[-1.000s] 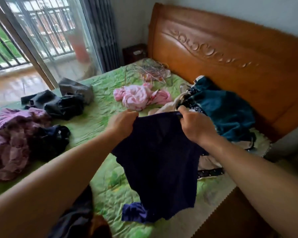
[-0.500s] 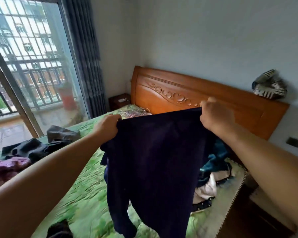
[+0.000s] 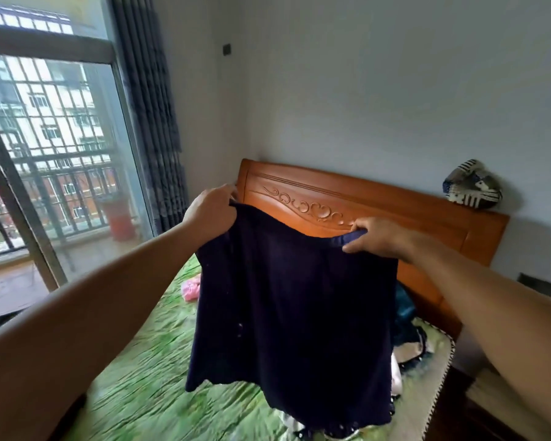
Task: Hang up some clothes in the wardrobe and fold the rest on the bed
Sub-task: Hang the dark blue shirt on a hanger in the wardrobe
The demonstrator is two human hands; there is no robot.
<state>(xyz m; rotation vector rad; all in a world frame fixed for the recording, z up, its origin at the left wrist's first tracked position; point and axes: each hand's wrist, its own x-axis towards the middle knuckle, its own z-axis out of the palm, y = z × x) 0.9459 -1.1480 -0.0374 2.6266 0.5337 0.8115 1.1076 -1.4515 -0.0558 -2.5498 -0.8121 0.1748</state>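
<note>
I hold a dark navy garment [image 3: 293, 323] spread out in the air above the bed [image 3: 147, 383]. My left hand [image 3: 212, 210] grips its top left corner and my right hand [image 3: 379, 237] grips the top right edge. The cloth hangs flat and hides much of the bed behind it. A pink garment [image 3: 191, 289] peeks out at its left edge. Teal and pale clothes [image 3: 406, 316] show at its right edge, near the headboard.
The wooden headboard [image 3: 411, 214] stands against the grey wall, with a striped blue and white object [image 3: 473, 186] on its top. A glass balcony door [image 3: 51, 160] and a dark curtain [image 3: 153, 122] are at the left. A dark wooden nightstand [image 3: 458, 409] sits at the lower right.
Both hands have lifted the navy garment off the bed and spread it wider. My view has tilted up toward the wall, so the clothes piles at the left have left the frame.
</note>
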